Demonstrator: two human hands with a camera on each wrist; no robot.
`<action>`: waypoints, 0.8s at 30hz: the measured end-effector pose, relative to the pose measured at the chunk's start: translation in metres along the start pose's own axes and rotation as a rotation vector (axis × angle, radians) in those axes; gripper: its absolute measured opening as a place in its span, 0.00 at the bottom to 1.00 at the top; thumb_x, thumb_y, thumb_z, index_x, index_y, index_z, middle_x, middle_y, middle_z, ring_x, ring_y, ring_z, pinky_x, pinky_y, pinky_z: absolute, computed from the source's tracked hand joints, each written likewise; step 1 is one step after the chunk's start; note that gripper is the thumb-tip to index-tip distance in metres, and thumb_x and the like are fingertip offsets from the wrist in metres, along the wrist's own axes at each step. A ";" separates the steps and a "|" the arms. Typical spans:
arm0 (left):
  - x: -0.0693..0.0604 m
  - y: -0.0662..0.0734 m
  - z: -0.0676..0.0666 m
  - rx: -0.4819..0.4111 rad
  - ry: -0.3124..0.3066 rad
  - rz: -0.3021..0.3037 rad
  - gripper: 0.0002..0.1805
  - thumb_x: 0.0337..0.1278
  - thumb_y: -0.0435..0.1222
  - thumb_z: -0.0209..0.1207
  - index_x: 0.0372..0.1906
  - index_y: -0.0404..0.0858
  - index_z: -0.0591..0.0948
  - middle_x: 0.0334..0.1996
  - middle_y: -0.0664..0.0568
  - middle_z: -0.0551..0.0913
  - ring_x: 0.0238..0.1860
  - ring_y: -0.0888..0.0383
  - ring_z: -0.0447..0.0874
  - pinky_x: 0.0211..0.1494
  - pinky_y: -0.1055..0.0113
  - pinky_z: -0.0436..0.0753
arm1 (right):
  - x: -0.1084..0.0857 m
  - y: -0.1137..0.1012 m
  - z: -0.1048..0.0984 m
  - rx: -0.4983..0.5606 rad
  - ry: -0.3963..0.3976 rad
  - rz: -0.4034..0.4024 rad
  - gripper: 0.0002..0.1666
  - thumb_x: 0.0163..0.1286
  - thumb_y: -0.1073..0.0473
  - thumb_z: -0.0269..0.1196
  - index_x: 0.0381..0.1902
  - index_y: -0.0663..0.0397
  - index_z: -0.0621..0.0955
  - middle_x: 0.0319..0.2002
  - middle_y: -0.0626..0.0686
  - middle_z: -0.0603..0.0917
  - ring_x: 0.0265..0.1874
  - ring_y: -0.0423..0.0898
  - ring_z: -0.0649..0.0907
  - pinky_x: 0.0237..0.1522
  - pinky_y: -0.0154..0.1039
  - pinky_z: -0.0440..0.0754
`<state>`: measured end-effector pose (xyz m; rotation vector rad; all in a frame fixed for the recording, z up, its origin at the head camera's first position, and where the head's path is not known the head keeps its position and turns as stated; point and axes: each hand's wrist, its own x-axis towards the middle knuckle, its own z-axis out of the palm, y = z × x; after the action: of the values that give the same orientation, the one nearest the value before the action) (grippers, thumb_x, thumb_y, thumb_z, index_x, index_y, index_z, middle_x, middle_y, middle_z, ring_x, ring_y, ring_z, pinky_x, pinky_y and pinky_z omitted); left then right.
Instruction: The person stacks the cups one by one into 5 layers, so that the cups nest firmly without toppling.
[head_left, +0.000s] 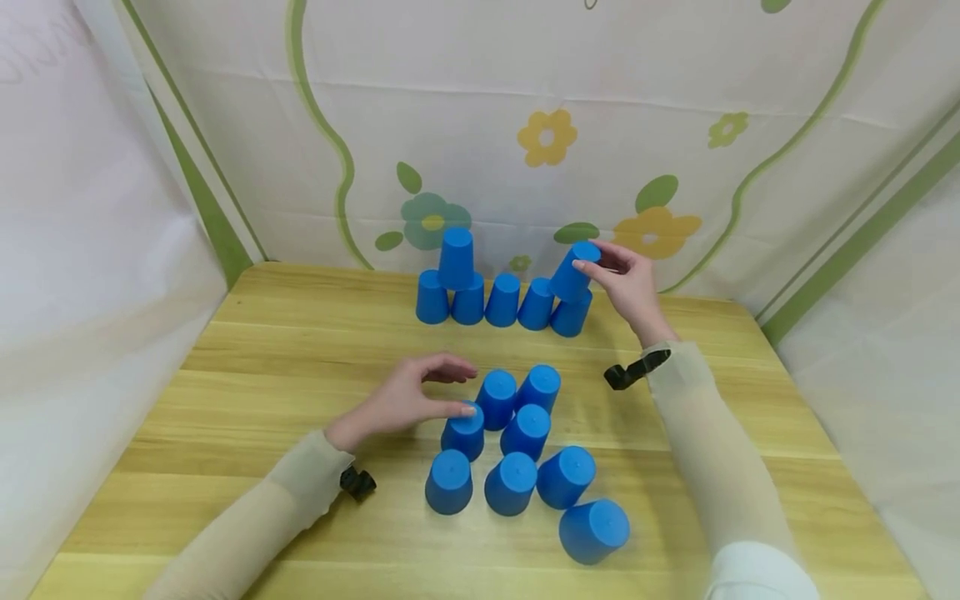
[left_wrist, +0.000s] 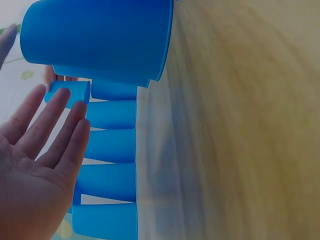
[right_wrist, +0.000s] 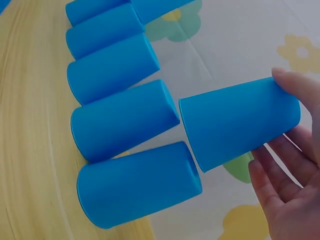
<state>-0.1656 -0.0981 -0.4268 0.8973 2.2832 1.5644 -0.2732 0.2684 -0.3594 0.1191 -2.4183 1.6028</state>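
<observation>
Five upside-down blue cups stand in a row at the table's back, the middle one (head_left: 502, 300) among them. Another cup (head_left: 456, 260) rests across the two leftmost. My right hand (head_left: 630, 287) pinches a tilted cup (head_left: 573, 273) by its upper end, over the row's right end; in the right wrist view this cup (right_wrist: 240, 122) is held just off the end cups (right_wrist: 140, 185). My left hand (head_left: 401, 396) is beside the nearer group, its thumb at the top of a cup (head_left: 463, 433). Its fingers are extended in the left wrist view, near a large cup (left_wrist: 95, 40).
Several more upside-down cups stand nearer the front, among them one at the front right (head_left: 592, 533) and one at the front left (head_left: 448, 483). The wooden table (head_left: 300, 367) meets a patterned cloth (head_left: 465, 150) behind the row.
</observation>
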 end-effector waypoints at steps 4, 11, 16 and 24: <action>-0.001 0.001 0.002 0.006 -0.035 -0.004 0.31 0.53 0.50 0.75 0.61 0.46 0.82 0.56 0.61 0.83 0.58 0.57 0.80 0.62 0.46 0.78 | 0.004 0.002 0.000 -0.026 -0.003 0.035 0.39 0.60 0.36 0.73 0.66 0.43 0.81 0.55 0.52 0.84 0.53 0.47 0.81 0.55 0.39 0.81; 0.001 0.001 0.004 0.002 -0.073 0.000 0.31 0.48 0.49 0.78 0.59 0.45 0.83 0.54 0.60 0.84 0.57 0.58 0.80 0.62 0.46 0.78 | 0.007 0.001 0.002 -0.013 -0.011 0.048 0.40 0.59 0.35 0.74 0.66 0.45 0.81 0.55 0.52 0.84 0.53 0.48 0.81 0.55 0.40 0.81; 0.001 0.002 0.004 -0.027 -0.098 0.005 0.32 0.47 0.48 0.79 0.59 0.45 0.83 0.55 0.57 0.84 0.56 0.57 0.80 0.62 0.45 0.78 | 0.008 0.001 0.004 -0.003 -0.009 0.058 0.40 0.58 0.35 0.74 0.65 0.44 0.82 0.54 0.52 0.84 0.53 0.47 0.81 0.56 0.41 0.81; -0.001 0.004 0.002 -0.024 -0.134 0.016 0.30 0.47 0.46 0.79 0.57 0.44 0.84 0.53 0.54 0.85 0.54 0.58 0.81 0.59 0.48 0.79 | 0.010 0.002 0.006 -0.005 -0.021 0.062 0.40 0.59 0.36 0.74 0.67 0.44 0.80 0.56 0.52 0.83 0.55 0.48 0.81 0.58 0.42 0.80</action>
<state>-0.1627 -0.0959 -0.4245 0.9855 2.1654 1.4872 -0.2839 0.2640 -0.3610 0.0613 -2.4649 1.6289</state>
